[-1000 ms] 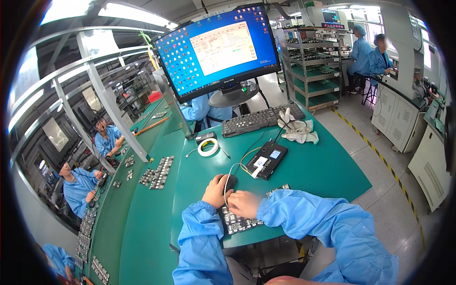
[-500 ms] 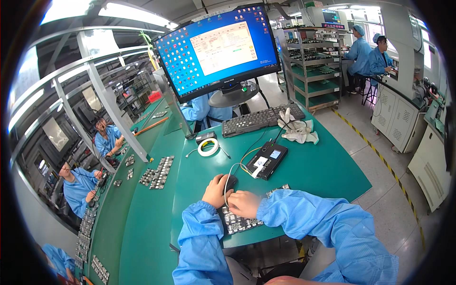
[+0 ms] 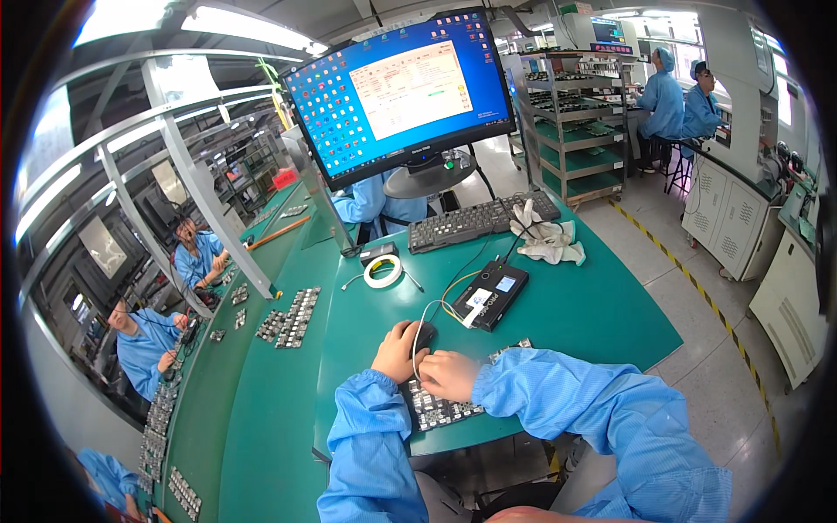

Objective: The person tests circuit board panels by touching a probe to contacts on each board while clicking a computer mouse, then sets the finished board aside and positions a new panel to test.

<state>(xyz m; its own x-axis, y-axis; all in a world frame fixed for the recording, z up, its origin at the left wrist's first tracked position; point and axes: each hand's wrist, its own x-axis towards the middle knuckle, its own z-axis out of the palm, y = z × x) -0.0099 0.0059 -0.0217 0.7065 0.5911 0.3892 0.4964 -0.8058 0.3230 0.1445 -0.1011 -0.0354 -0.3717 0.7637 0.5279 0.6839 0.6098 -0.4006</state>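
Observation:
My left hand [image 3: 397, 351] rests curled over a black computer mouse [image 3: 425, 336] near the front of the green bench. Close beside it, my right hand [image 3: 448, 375] has its fingers drawn together on a thin white cable [image 3: 415, 359]; the cable's end is hidden by the fingers. That cable loops back to a black box with a small lit screen [image 3: 490, 296]. Under and around my right hand lies a panel of small circuit boards [image 3: 436, 411], partly covered by the hand and sleeve.
A monitor [image 3: 397, 96] stands behind a black keyboard [image 3: 479, 220]. White gloves [image 3: 549, 237] lie right of it, a roll of pale tape [image 3: 382, 271] left. More circuit boards [image 3: 299, 316] sit on the left bench. Co-workers in blue [image 3: 144, 344] sit farther left; a rack [image 3: 580, 131] stands behind.

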